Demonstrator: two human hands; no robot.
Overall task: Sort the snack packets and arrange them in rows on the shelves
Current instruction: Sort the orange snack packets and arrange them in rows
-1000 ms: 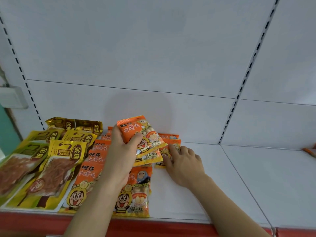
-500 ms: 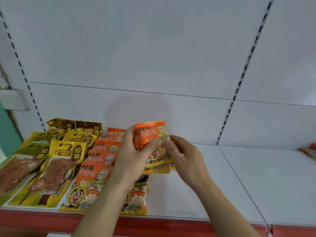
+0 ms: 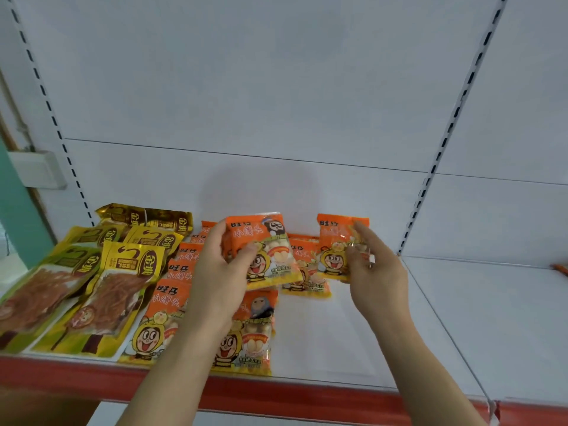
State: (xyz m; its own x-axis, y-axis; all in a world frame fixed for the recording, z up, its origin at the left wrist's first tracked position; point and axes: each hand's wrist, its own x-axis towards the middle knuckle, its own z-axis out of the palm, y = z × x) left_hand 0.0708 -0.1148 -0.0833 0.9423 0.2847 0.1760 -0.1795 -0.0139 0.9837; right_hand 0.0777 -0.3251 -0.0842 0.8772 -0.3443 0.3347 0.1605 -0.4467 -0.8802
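Orange packet (image 3: 264, 250), cartoon face and round biscuits printed on front, held raised above the shelf (image 3: 353, 333), gripped at its left edge by the left hand (image 3: 219, 282), thumb across the front, fingers curled behind. Second orange packet (image 3: 338, 245), same print, held raised to the right of the first and apart from it, pinched at its right edge by the right hand (image 3: 376, 272), fingers curled round the edge. Hands apart, one packet in each. Beneath and between them, an orange packet lying flat (image 3: 307, 272) toward the back of the shelf. Further orange packets in a column (image 3: 181, 265) left of the left hand, overlapping front to back; one more at the front edge (image 3: 249, 333), partly hidden by the left forearm. Yellow packets (image 3: 123, 290) of brown strips, two overlapping columns at the shelf's left end, with gold packets (image 3: 147, 216) behind them against the back panel (image 3: 276, 103). Shelf white, red strip (image 3: 292, 395) along its front edge. Back panel white, slotted uprights (image 3: 445, 142) at left and right. Adjoining shelf (image 3: 507, 318) to the right, with a small orange item (image 3: 559, 268) at the picture's edge, too cut off to identify. White box (image 3: 37, 169) on the wall at far left.
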